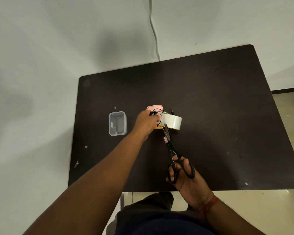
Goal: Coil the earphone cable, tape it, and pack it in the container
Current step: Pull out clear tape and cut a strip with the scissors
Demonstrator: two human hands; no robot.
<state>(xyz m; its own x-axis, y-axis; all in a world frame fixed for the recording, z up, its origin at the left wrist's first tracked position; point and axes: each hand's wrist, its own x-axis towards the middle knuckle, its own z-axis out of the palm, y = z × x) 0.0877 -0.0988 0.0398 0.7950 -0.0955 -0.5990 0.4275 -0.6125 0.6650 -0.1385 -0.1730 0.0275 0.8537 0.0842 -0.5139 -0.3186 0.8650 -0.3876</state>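
Note:
My left hand (145,123) grips a bundle of black earphone cable (153,113) over the middle of the dark table (219,102). A strip of tape runs from the bundle to a white tape roll (173,122) just right of my fingers. My right hand (185,173) holds black scissors (171,150) by the handles. Their blade tips reach the tape strip between the cable and the roll. A clear plastic container (117,123) stands open to the left of my left hand. Its pink lid (154,108) lies behind my fingers, partly hidden.
A yellow object (158,128) peeks out under my left hand. A small dark item (172,112) sits behind the roll. Bits of tape (86,147) stick near the table's left edge. A white cable (154,31) hangs down the wall behind.

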